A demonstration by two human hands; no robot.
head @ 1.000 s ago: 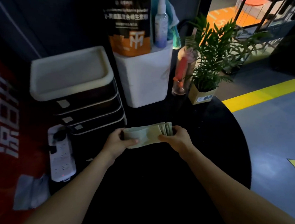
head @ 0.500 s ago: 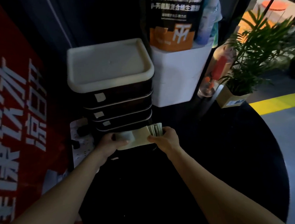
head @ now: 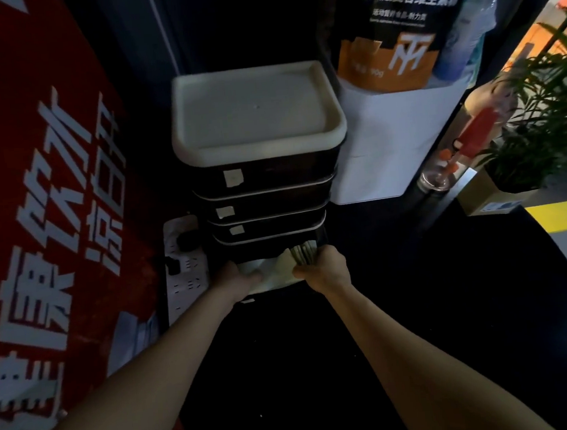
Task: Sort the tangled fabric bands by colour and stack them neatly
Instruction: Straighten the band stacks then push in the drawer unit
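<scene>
Two bare forearms are stretched forward over a dark round counter (head: 456, 319), which fills the near part of the scene under dim light. At its far edge a stack of pale bands (head: 277, 272) is held between both hands, right at the foot of a drawer unit (head: 263, 196). The left end of the stack is gripped by the left hand (head: 234, 279), with the thumb laid over the top band. The right end, where the layered edges are seen fanned, is pinched by the right hand (head: 324, 267), whose fingers are curled round it. A white power strip (head: 185, 268) is seen just left of the drawers, and a red banner (head: 44, 201) with white characters is spread along the left side. Behind the drawers a white bin (head: 396, 143) is stood, with an orange-and-black pouch (head: 392, 27) in it. A plant (head: 547, 116) is placed at the far right, beside a yellow floor stripe (head: 563, 216).
</scene>
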